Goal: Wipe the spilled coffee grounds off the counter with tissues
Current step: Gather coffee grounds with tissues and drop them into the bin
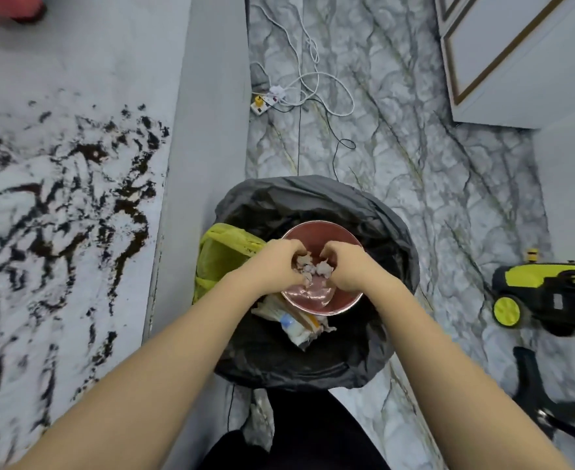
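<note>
Writing: none legible; labels on the wrappers (296, 320) just below the grip are too blurred to read.
Hidden: fingertips curl out of sight; what lies under the tissues (313, 268) is covered.
Left hand (275, 266): forearm extended, fingers closed on the crumpled tissues.
Right hand (347, 268): mirrored, touching the left hand and pinching the same wad, probably stained.
Tissues: between both hands, over a red bowl (333, 300) in the black-lined bin (381, 215).
Coffee grounds (75, 205): smeared on the counter (109, 79), well left of the grip.

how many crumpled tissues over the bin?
2, maybe more hidden in the hands: one crumpled tissue in the left hand, the other tissue in the right hand, both above the bin.
</note>
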The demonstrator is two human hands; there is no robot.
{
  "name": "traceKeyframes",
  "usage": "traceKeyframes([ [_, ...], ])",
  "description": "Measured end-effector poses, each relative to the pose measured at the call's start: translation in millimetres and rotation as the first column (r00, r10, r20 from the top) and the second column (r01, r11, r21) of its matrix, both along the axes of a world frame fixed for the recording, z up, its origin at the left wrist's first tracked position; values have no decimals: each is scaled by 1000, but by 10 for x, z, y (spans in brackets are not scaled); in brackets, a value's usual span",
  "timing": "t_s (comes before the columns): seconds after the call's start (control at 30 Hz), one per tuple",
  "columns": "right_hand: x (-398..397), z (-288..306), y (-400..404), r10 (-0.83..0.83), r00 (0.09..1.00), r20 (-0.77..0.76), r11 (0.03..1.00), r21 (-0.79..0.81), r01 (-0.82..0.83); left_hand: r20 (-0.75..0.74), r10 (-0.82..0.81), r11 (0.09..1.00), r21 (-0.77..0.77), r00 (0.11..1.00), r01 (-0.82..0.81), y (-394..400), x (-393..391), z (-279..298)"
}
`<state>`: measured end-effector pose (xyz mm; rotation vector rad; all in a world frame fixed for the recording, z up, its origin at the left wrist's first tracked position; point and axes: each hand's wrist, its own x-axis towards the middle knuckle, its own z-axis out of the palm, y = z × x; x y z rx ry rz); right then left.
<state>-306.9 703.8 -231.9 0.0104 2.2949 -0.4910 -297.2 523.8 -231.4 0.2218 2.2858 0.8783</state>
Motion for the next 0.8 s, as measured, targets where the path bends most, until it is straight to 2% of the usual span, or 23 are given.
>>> traceKeyframes([
  [0.2, -43, 1118, -436, 143, 959, -243, 968, -167, -187, -168, 184, 983, 40, 969, -179, -514, 338, 1000],
  [0.37, 20, 1823, -1248, 310, 864, -397, 857, -276, -434, -224, 435, 900, 110, 872, -421, -1218, 871, 1693],
  [0.57, 338, 2181, -2550, 491, 752, -441, 670, -361, -649, -295, 707, 697, 138, 643, -703, -2188, 1616, 2164],
  [0.73, 646, 2287, -3578, 564, 665, -490, 538, -393, -746, -378, 822, 508, 151, 425, -848, -3009, 2112, 2242],
  [0.8, 819, 2298, -4145, 592, 608, -528, 485, -370, -793, -426, 850, 409, 163, 310, -898, -3474, 2351, 2211],
])
